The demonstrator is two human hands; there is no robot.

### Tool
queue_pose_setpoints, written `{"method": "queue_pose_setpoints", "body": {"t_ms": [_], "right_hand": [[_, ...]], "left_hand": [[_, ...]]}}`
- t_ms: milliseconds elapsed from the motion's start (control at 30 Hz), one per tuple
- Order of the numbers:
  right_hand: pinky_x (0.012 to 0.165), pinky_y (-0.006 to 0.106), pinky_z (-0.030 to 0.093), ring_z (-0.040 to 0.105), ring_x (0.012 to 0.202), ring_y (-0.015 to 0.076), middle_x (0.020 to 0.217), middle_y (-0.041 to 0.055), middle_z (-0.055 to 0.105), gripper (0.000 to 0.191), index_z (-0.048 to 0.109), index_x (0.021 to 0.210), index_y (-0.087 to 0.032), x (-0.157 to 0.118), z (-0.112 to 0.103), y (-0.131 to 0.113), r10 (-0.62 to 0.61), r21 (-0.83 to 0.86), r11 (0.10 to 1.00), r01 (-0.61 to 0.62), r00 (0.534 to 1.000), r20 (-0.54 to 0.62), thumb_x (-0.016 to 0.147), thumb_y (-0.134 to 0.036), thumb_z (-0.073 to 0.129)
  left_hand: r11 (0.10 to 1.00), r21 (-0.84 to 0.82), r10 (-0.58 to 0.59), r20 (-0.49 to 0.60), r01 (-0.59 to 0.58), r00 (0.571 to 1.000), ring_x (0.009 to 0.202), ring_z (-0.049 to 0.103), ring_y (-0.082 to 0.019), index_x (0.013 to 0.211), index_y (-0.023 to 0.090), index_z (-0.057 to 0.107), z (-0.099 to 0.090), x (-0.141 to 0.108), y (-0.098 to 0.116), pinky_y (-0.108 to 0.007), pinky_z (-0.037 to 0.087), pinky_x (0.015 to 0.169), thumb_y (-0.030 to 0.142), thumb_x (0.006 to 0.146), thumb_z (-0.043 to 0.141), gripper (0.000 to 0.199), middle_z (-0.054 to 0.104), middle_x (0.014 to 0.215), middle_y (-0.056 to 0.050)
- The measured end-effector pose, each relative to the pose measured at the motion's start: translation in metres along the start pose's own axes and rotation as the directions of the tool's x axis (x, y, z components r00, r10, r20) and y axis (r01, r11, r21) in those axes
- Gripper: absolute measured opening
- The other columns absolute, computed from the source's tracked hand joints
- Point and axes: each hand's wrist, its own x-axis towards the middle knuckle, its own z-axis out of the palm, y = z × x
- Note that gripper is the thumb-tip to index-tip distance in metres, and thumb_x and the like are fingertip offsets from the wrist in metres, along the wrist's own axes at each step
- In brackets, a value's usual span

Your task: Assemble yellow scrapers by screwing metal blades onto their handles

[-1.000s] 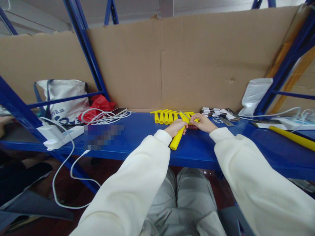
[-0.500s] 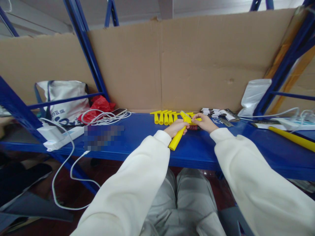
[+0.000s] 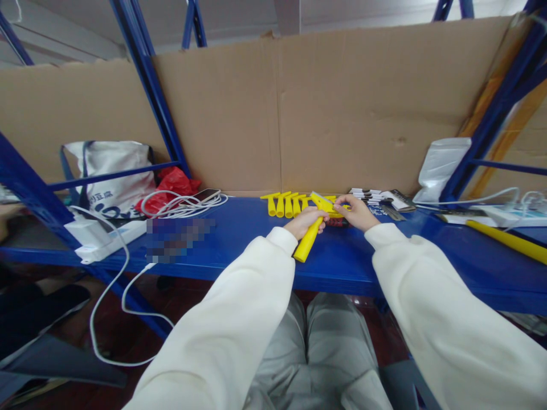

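A yellow scraper point(image 3: 306, 245) with a wide T-shaped head is held over the blue shelf, its hollow round handle slanting down toward me. Wrapped around its neck, just below the head, is my left hand point(image 3: 302, 223). My right hand point(image 3: 355, 212) has thumb and fingers pinched at the right end of the head; the exact contact is partly hidden. A pale strip shows along the head's upper left edge. Behind my hands, several matching yellow scrapers point(image 3: 281, 206) lie in a row against the cardboard. Something dark and reddish lies beneath my right fingers, mostly covered.
Black-and-white packets point(image 3: 365, 196) lie right of the row, near a white pouch point(image 3: 444, 165). A long yellow piece point(image 3: 508, 241) rests at far right. Leftward are coiled white cables point(image 3: 183, 206), a power strip point(image 3: 115, 236), a red bag point(image 3: 173, 181) and a cloth bag point(image 3: 115, 171).
The scraper's head has tilted slightly to the left, and its handle end has moved a little to the right. Both hands stay in nearly the same place.
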Motion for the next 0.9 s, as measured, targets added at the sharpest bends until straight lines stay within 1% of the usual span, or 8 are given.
{"method": "queue_pose_setpoints", "body": {"t_ms": [100, 267, 400, 533, 700, 900], "right_hand": [[0.092, 0.048, 0.046, 0.061, 0.093, 0.0256, 0.092, 0.0063, 0.068, 0.016, 0.060, 0.075, -0.024, 0.000, -0.001, -0.001, -0.037, -0.028, 0.999, 0.037, 0.999, 0.011, 0.080, -0.039, 0.059], [0.089, 0.047, 0.046, 0.061, 0.091, 0.0258, 0.091, 0.0070, 0.067, 0.015, 0.057, 0.074, -0.024, 0.000, 0.000, -0.002, -0.072, -0.087, 0.993, 0.074, 0.997, 0.024, 0.081, -0.036, 0.057], [0.088, 0.047, 0.045, 0.060, 0.092, 0.0270, 0.089, 0.0085, 0.066, 0.011, 0.054, 0.073, -0.024, -0.001, 0.003, -0.006, -0.132, -0.191, 0.973, 0.130, 0.991, 0.000, 0.082, -0.031, 0.056], [0.087, 0.047, 0.044, 0.058, 0.092, 0.0282, 0.089, 0.0105, 0.065, 0.010, 0.053, 0.074, -0.024, -0.003, 0.007, -0.013, -0.215, -0.314, 0.929, 0.196, 0.976, -0.027, 0.083, -0.028, 0.056], [0.082, 0.045, 0.045, 0.057, 0.090, 0.0284, 0.089, 0.0107, 0.065, 0.010, 0.053, 0.076, -0.024, -0.006, 0.009, -0.021, -0.247, -0.381, 0.899, 0.215, 0.969, -0.034, 0.086, -0.027, 0.053], [0.080, 0.043, 0.043, 0.057, 0.093, 0.0282, 0.093, 0.0110, 0.066, 0.008, 0.057, 0.082, -0.023, -0.009, 0.008, -0.026, -0.266, -0.413, 0.879, 0.238, 0.964, -0.011, 0.087, -0.027, 0.051]], "left_hand": [[1.000, -0.005, -0.006, -0.002, 0.006, 1.000, 0.034, 0.039, -0.006, 0.071, 0.018, 0.046, 0.000, 0.001, 0.000, -0.019, 0.029, 0.036, 0.003, 0.083, 0.047, 0.020, 0.049, 0.050, 0.005], [1.000, -0.006, -0.020, 0.001, 0.020, 1.000, 0.033, 0.040, -0.006, 0.069, 0.018, 0.046, 0.000, 0.001, 0.001, -0.019, 0.030, 0.036, 0.002, 0.085, 0.045, 0.022, 0.049, 0.049, 0.006], [0.999, -0.006, -0.034, -0.004, 0.033, 0.999, 0.032, 0.039, -0.006, 0.069, 0.017, 0.046, 0.001, -0.001, 0.002, -0.020, 0.030, 0.036, 0.002, 0.086, 0.043, 0.023, 0.049, 0.049, 0.006], [0.999, -0.015, -0.041, -0.009, 0.041, 0.999, 0.032, 0.039, -0.006, 0.071, 0.017, 0.048, 0.001, -0.002, 0.004, -0.020, 0.030, 0.036, 0.001, 0.087, 0.042, 0.022, 0.048, 0.049, 0.006], [0.999, -0.043, -0.031, -0.008, 0.031, 0.999, 0.034, 0.038, -0.006, 0.073, 0.017, 0.049, 0.000, -0.001, 0.003, -0.020, 0.030, 0.037, 0.002, 0.085, 0.045, 0.019, 0.047, 0.049, 0.006], [0.998, -0.058, -0.023, -0.056, 0.020, 0.998, 0.035, 0.038, -0.006, 0.068, 0.018, 0.046, -0.001, 0.002, 0.001, -0.019, 0.029, 0.037, 0.001, 0.082, 0.047, 0.022, 0.048, 0.050, 0.005]]}}
